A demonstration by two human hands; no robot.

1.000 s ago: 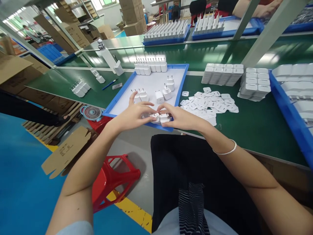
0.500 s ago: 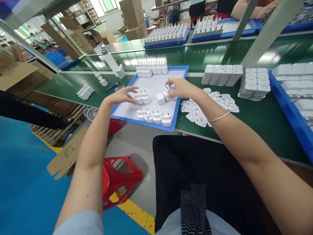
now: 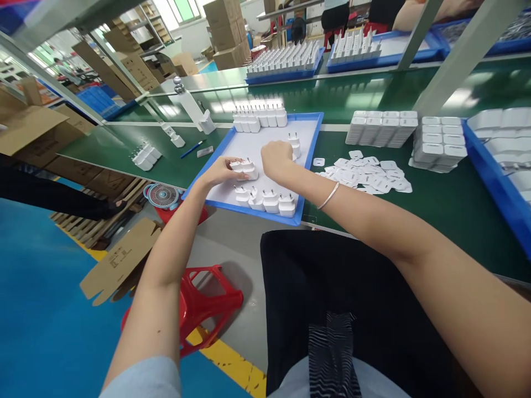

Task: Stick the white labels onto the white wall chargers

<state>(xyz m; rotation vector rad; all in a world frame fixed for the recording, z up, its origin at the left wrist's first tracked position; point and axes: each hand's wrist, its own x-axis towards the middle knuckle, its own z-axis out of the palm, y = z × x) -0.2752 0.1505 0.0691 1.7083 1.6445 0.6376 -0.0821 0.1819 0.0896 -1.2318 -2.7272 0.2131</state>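
In the blue-rimmed tray [image 3: 265, 214], my left hand [image 3: 219, 171] has its thumb and fingers closed around a small group of white plug chargers [image 3: 248, 168], pins up. My right hand [image 3: 277, 159] is curled over the tray's middle, knuckles toward me; its fingertips and anything in them are hidden. Just beyond it stands another white charger [image 3: 294, 142], partly covered by the hand. A row of chargers [image 3: 270, 201] lines the tray's near edge, and a longer row [image 3: 260, 117] stands along its far edge.
White card pieces [image 3: 365, 174] lie loose right of the tray. Stacked white covers [image 3: 381, 128] stand behind them, with another blue tray [image 3: 489, 166] at far right. Several chargers [image 3: 146, 156] and a blue pen [image 3: 191, 149] lie left. A red stool [image 3: 207, 298] stands below.
My left hand has closed from spread fingers onto the chargers. My right hand has shifted left and nearer, curling, and covers where chargers stood in the tray's middle.
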